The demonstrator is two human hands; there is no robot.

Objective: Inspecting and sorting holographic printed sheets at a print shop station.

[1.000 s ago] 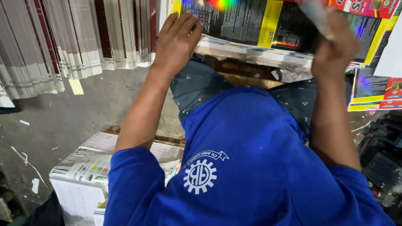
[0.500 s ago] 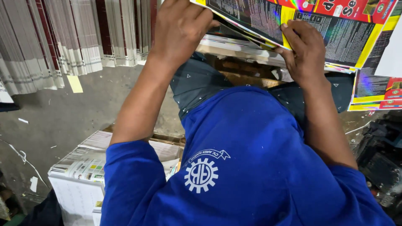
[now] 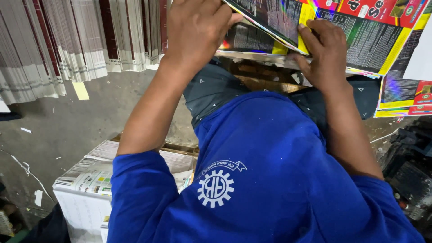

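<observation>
Two hands work at a stack of glossy printed sheets [image 3: 360, 40] near the top of the view, beyond the person's knees. The left hand [image 3: 195, 31] lies curled over the near left edge of the stack, fingers bent down around a lifted sheet, thumb tip on the sheet's dark printed face. The right hand [image 3: 326, 51] presses on the same stack further right, fingers spread and bent, tips on the yellow and black print, thumb tucked under the sheet's near edge. More sheets [image 3: 405, 96] lie at the right edge, just beside the stack. Rows of upright folded paper bundles [image 3: 76, 45] stand on the floor [image 3: 81, 130] at upper left. A wrapped white bundle [image 3: 85, 198] sits at lower left, beside the blue sleeve [image 3: 139, 198].
</observation>
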